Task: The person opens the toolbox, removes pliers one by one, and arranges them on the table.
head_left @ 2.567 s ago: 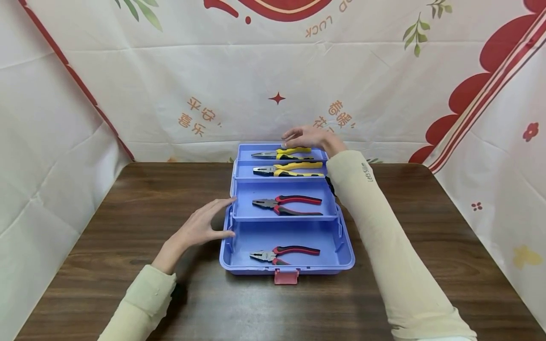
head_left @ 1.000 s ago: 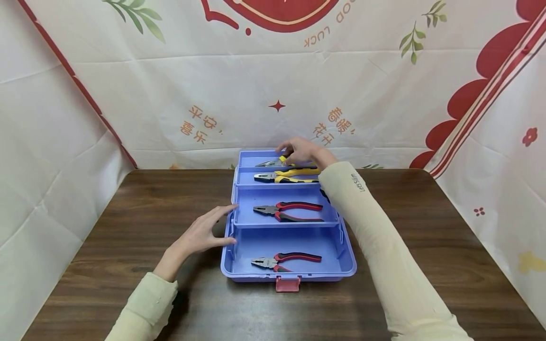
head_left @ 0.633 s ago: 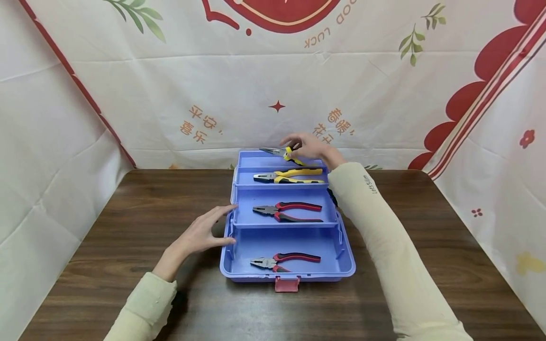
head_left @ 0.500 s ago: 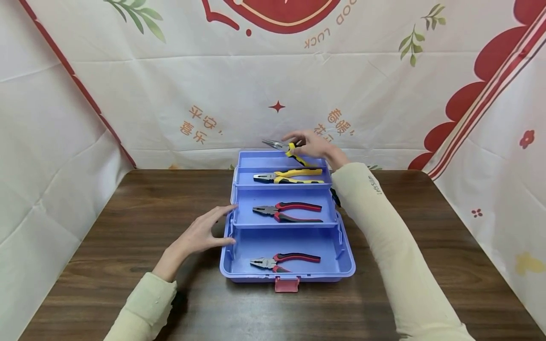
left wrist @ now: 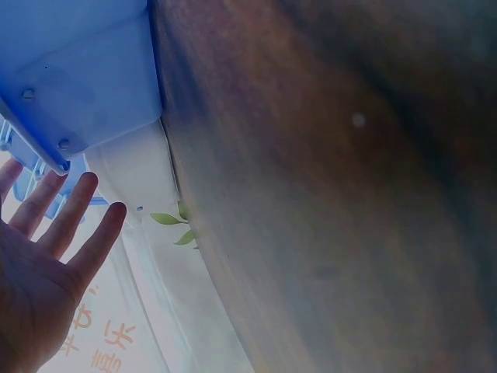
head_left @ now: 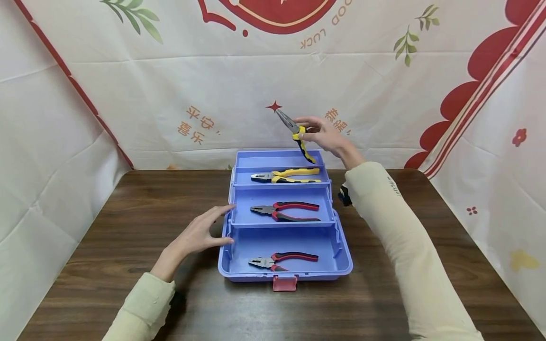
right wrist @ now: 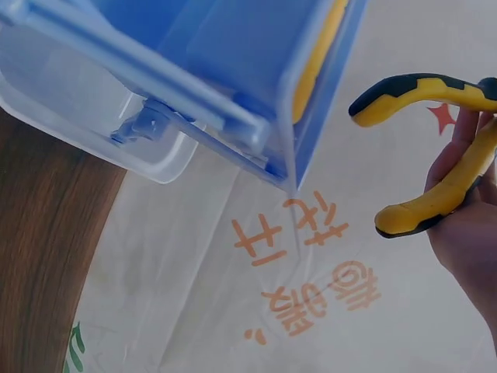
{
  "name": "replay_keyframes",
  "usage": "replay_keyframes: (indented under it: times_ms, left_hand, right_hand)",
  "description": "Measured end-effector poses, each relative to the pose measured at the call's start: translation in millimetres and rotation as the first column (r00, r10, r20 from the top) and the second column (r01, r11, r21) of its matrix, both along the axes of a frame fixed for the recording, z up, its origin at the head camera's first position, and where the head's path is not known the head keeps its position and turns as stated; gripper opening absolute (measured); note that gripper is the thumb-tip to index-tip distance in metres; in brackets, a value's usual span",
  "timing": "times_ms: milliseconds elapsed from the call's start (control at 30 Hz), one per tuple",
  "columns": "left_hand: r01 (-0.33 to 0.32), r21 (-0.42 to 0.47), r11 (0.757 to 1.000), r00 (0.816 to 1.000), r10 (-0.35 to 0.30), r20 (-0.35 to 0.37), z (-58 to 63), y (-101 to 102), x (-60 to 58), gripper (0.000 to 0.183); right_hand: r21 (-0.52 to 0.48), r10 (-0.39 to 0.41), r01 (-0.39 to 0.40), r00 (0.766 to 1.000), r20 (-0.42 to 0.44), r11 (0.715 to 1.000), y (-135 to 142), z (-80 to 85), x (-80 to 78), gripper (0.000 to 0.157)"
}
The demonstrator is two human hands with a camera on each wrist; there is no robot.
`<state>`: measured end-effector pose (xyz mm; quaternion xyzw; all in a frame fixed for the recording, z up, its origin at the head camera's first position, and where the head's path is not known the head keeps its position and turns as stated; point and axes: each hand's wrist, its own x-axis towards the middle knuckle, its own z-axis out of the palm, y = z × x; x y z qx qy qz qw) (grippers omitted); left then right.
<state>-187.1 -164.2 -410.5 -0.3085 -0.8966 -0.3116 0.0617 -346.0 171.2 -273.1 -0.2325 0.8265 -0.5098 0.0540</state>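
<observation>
My right hand [head_left: 326, 135] holds long-nose pliers [head_left: 288, 122] with yellow and black handles above the back of a blue toolbox [head_left: 286, 275]. Their jaws point up and to the left. In the right wrist view the pliers' handles [right wrist: 435, 203] are spread apart. Fingers spread, my left hand [head_left: 198, 232] is at the toolbox's left side, fingertips right at its rim. The left wrist view shows those fingers [left wrist: 85, 225] extended beside the blue wall [left wrist: 85, 85].
Yellow-black pliers [head_left: 294, 174] lie in the second tray from the back. Red-black pliers [head_left: 294, 211] lie in the tray in front, and another red-black pair [head_left: 294, 257] in the bottom. A pink latch [head_left: 285, 284] hangs at the front. A printed cloth [head_left: 239, 80] stands behind the table [head_left: 141, 213].
My right hand has reached into the rear tray, gripped the long-nose pliers and lifted them up and to the right, turning the jaws upward. My left hand has stayed at the toolbox's left side.
</observation>
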Motion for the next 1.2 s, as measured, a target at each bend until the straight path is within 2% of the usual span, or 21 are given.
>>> replay_keyframes:
  times_ms: [333, 533, 667, 867, 1200]
  left_hand:
    - [-0.002, -0.008, 1.0, 1.0, 0.002, 0.014, -1.4, -1, 0.7, 0.079]
    - [-0.005, -0.001, 1.0, 1.0, 0.005, 0.021, -1.1, -1, 1.3, 0.08]
    - [-0.002, -0.002, 1.0, 1.0, 0.002, 0.022, -1.2, -2, 1.6, 0.08]
    - [0.005, -0.004, 1.0, 1.0, -0.005, 0.006, -0.9, -2, 1.3, 0.08]
    - [0.008, -0.008, 1.0, 1.0, -0.008, 0.01, 1.5, 0, 1.4, 0.08]
  right_hand:
    - [-0.14, -0.109, 0.128, 0.985, 0.134, 0.982, 14, 6.7, 16.6, 0.046]
    - [-0.21, -0.148, 0.199, 0.96, 0.236, 0.957, 23, 2.7, 30.8, 0.046]
    - [-0.248, -0.17, 0.251, 0.936, 0.309, 0.936, 28, -2.0, 42.8, 0.047]
    - [-0.241, -0.217, 0.315, 0.908, 0.36, 0.918, 38, -8.8, 62.7, 0.048]
    - [-0.259, -0.232, 0.374, 0.863, 0.449, 0.891, 59, -20.9, 86.1, 0.051]
